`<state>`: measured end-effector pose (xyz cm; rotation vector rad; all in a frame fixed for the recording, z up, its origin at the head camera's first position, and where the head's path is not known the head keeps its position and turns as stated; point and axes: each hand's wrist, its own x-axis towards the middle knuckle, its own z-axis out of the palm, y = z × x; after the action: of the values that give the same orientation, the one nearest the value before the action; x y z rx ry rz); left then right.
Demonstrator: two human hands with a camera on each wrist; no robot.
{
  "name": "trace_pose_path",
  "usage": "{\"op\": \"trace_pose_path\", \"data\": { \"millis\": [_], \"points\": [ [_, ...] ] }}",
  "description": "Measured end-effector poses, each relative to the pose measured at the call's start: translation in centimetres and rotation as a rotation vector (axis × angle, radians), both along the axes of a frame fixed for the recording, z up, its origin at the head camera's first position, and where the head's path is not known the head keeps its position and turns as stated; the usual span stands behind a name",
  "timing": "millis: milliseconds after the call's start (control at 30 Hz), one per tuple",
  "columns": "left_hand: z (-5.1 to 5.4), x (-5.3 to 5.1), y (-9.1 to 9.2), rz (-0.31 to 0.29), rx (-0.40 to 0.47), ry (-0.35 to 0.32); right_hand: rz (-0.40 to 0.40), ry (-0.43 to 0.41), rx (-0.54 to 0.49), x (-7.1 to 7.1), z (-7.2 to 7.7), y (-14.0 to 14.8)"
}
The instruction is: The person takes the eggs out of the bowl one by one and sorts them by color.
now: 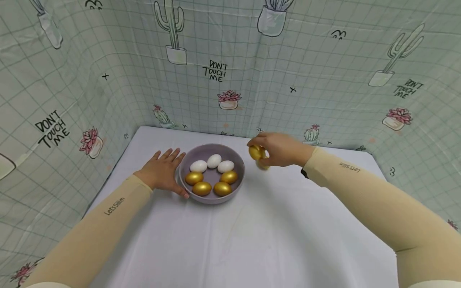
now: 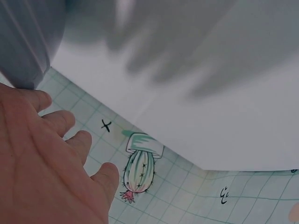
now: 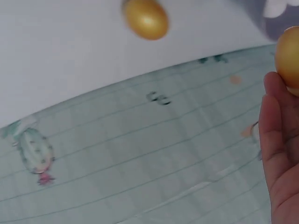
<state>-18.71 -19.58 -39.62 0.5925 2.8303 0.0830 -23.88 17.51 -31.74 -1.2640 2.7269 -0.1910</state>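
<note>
A purple bowl [image 1: 212, 199] stands left of centre on the table, holding three white eggs [image 1: 214, 161] toward its back and several gold eggs [image 1: 202, 188] toward its front. My left hand [image 1: 161, 171] is spread at the bowl's left side, fingers straight, the thumb against the rim. To the right of the bowl, my right hand [image 1: 282, 149] pinches a gold egg [image 1: 255, 152] between thumb and fingers, above the tabletop. Another gold egg [image 3: 147, 19] lies on the table beneath that hand, partly hidden by it in the head view.
White cloth covers the table [image 1: 230, 240]. A green checked curtain [image 1: 252, 72] printed with cacti and lettering hangs behind and along both sides, meeting the table's back edge. In the left wrist view the bowl's wall [image 2: 28, 42] shows at the top left.
</note>
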Motion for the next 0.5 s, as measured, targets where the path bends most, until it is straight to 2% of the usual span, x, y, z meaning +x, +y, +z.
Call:
{"op": "trace_pose_path", "data": {
  "millis": [267, 500],
  "points": [
    [0.0, -0.1, 0.1, -0.004, 0.002, 0.006, -0.121, 0.005, 0.040, -1.2, -1.9, 5.8],
    [0.0, 0.0, 0.1, 0.007, -0.012, -0.002, -0.210, -0.031, 0.064, -1.8, -4.0, 8.0]
  ]
}}
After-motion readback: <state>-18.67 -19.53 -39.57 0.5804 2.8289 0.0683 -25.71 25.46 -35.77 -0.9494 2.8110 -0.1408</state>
